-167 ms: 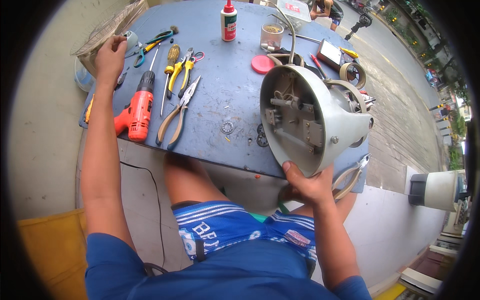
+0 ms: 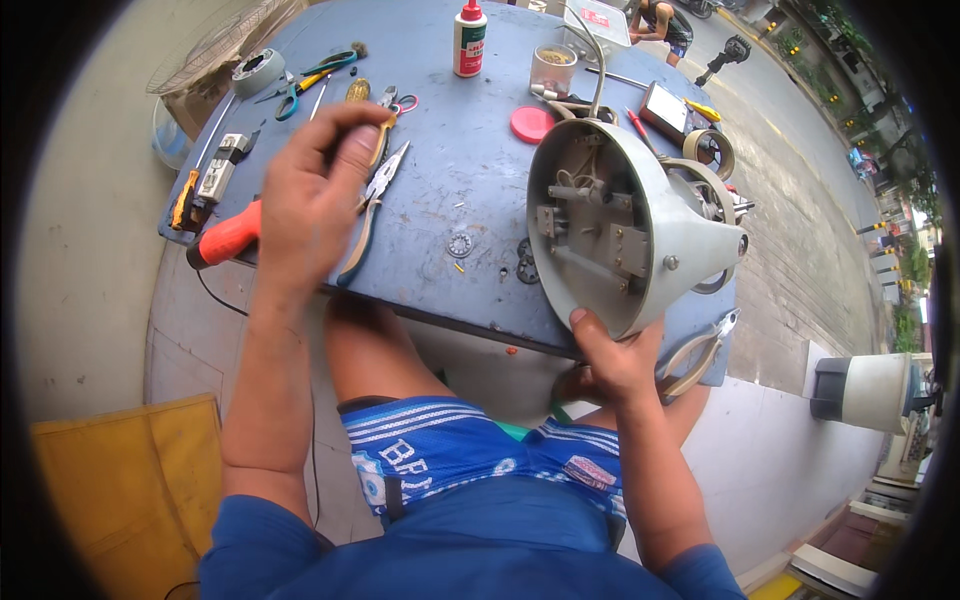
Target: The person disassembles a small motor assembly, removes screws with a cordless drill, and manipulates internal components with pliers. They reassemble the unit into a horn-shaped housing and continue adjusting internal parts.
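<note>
My right hand (image 2: 622, 362) grips the lower rim of a grey bell-shaped metal housing (image 2: 690, 255), thumb on the edge and fingers underneath. The housing tilts its hollow side toward the left, baring brackets and thin wires inside. My left hand (image 2: 325, 185) is raised over the table's near left, fingers curled and thumb pressed to them; what they hold, if anything, cannot be made out. Below it lie a red cordless drill (image 2: 228, 238), partly hidden, and long-nose pliers (image 2: 385, 178). A small toothed washer (image 2: 459, 245) rests between the two hands.
Glue bottle (image 2: 469, 42), red lid (image 2: 532, 124), clear jar (image 2: 552, 68) and meter (image 2: 665, 108) stand farther back on the blue table (image 2: 450, 150). A tape roll (image 2: 258, 72), scissors (image 2: 288, 100) and a power strip (image 2: 222, 165) lie left. Pliers (image 2: 700, 355) sit at the right edge.
My left hand has left the tape roll and come back nearer and to the right, over the drill and pliers. The right hand still holds the housing in nearly the same place.
</note>
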`<state>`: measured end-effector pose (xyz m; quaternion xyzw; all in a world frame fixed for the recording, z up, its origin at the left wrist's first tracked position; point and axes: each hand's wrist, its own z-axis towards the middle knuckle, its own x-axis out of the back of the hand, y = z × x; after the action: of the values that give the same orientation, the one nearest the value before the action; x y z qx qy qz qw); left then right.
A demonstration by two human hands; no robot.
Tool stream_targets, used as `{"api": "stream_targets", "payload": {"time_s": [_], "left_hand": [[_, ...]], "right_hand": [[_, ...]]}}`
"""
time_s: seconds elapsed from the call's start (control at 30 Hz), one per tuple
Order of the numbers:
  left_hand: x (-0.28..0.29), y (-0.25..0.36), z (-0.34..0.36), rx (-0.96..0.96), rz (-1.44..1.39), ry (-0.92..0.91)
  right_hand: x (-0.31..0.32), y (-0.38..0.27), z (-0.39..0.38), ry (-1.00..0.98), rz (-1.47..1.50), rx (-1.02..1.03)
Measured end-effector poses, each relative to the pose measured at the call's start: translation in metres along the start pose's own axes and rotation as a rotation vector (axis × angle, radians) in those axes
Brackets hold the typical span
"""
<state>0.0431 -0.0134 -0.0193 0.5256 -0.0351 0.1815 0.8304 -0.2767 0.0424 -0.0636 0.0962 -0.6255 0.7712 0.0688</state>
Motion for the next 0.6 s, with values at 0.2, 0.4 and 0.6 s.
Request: {"api": "stream_targets", "payload": {"time_s": [0.2,0.4,0.6], "left_hand": [[-0.121,0.021,-0.056,-0.032,-0.086,-0.157],[-0.141,0.027,-0.041,0.105,-0.071,-0.203],[-0.149,0.018,-0.043,0.026,-0.083,-0.142]], "right_hand": [[-0.002,0.004,0.007,0.022,-0.017,0.048],[-0.003,-0.001,0.009,0.012,0.032,0.036],[-0.005,0.001,0.013,0.034,0.022,0.075]]}}
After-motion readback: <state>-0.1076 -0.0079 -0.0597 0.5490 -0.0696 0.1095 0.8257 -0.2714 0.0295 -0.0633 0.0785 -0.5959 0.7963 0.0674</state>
